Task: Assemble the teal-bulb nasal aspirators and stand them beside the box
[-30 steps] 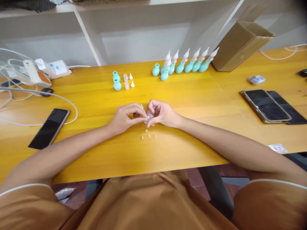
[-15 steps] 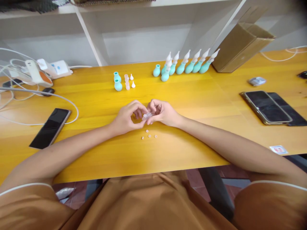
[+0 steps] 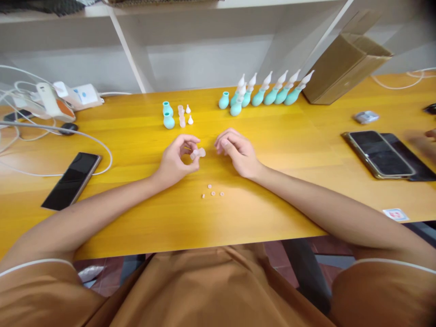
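My left hand [image 3: 177,156] pinches a small translucent connector [image 3: 198,153], narrow in the middle, between thumb and fingers above the table. My right hand [image 3: 238,152] is apart from it, just to the right, with loosely curled fingers and nothing visible in them. Several tiny pinkish rings [image 3: 213,193] lie on the table in front of my hands. Beyond my left hand stand two teal bulbs [image 3: 168,120], some translucent connectors [image 3: 182,121] and two small white cone-shaped tips [image 3: 190,120].
Several teal bulbs with white pointed tips [image 3: 259,96] line the back, beside an open-topped teal bulb [image 3: 224,100]. A cardboard box [image 3: 344,68] leans at back right. Phones [image 3: 381,152] lie right, another phone [image 3: 72,180] left, near cables. Another person's hand [image 3: 431,133] shows at the right edge.
My hands have drawn apart. The right one has let go of the connector and moved right; the left has moved slightly left, still holding it. A blurred hand has appeared at the right edge.
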The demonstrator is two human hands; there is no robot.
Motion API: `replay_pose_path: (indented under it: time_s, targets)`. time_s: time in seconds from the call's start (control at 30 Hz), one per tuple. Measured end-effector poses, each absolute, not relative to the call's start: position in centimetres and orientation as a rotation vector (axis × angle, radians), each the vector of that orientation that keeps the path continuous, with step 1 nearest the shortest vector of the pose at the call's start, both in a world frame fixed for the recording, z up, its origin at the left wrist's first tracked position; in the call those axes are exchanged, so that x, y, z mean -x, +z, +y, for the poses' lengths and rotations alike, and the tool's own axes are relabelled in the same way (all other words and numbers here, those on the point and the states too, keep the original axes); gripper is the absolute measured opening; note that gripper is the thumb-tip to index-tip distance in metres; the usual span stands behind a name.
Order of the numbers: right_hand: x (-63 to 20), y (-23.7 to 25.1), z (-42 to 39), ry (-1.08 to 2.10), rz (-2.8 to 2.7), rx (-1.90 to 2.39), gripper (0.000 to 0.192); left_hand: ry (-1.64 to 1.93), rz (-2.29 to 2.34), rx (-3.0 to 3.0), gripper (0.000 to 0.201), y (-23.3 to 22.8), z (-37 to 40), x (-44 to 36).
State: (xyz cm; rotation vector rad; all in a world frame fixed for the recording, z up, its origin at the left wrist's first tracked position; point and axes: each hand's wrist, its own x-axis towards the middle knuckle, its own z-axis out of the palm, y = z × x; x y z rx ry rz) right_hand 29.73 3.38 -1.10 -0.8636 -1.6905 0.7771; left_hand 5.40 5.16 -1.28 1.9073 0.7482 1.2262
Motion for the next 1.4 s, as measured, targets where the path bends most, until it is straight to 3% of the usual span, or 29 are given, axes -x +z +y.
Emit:
replay_pose_path:
  time_s: [0.1, 0.23, 0.37, 0.5, 0.73, 1.4]
  targets:
    - [-30.4, -1.2, 3.7, 0.507, -1.976, 0.849, 0.044, 1.294, 0.761, -1.79, 0.042, -1.6, 5.9, -5.5]
    - [-30.3, -1.8, 4.1, 0.498, -2.211, 0.774, 0.038, 1.342, 0.8, -1.708, 0.043, -2.0, 6.8, -5.6]
    - [-30.0, -2.3, 4.4, 0.544, -2.312, 0.741, 0.044, 1.331, 0.788, -1.685, 0.04, -2.3, 6.9, -5.6]
    - [-30.4, -2.3, 4.6, 0.713, -2.095, 0.818, 0.05, 1.3, 0.783, -1.658, 0.041, -2.3, 6.8, -5.6]
    - [-30.9, -1.9, 4.5, 1.147, -1.821, 0.728, 0.076, 1.197, 0.784, -1.616, 0.045, -2.3, 7.0, -5.4]
    - [-30.4, -2.2, 3.9, 0.99, -1.875, 0.661, 0.067, 1.231, 0.71, -1.594, 0.054, -1.9, 6.9, -5.6]
